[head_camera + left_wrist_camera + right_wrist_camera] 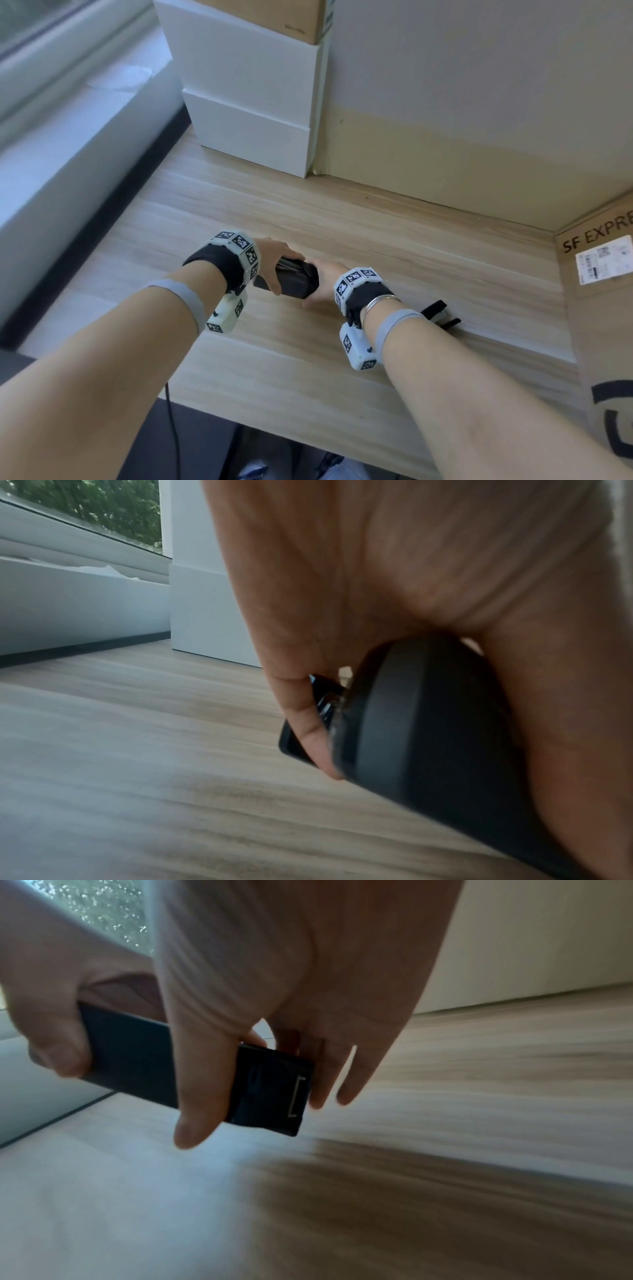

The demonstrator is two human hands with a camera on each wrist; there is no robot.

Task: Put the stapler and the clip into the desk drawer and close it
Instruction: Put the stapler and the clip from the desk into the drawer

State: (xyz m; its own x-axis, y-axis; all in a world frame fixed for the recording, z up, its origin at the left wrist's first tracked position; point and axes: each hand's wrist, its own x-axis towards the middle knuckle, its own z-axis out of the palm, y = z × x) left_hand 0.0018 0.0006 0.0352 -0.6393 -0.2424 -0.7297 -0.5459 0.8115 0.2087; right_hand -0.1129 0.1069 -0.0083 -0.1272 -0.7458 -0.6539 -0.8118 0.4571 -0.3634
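A black stapler (pixel 294 282) is held just above the wooden desk (pixel 376 222) by both hands. My left hand (pixel 274 260) grips its left end, thumb on the near side and fingers over the top; the left wrist view shows the stapler (pixel 428 723) in my left hand (pixel 377 561). My right hand (pixel 325 277) holds the right end. In the right wrist view my right hand (pixel 291 988) lays its thumb across the stapler (pixel 130 1053) with fingers behind its tip. A black clip (pixel 440 313) lies on the desk behind my right wrist. No drawer is in view.
Stacked white boxes (pixel 250 102) with a cardboard box (pixel 291 17) on top stand at the back left against the wall. A large SF Express cardboard box (pixel 603 308) fills the desk's right side. A window ledge (pixel 68 154) runs along the left. A cable (pixel 171 428) hangs below the desk's front edge.
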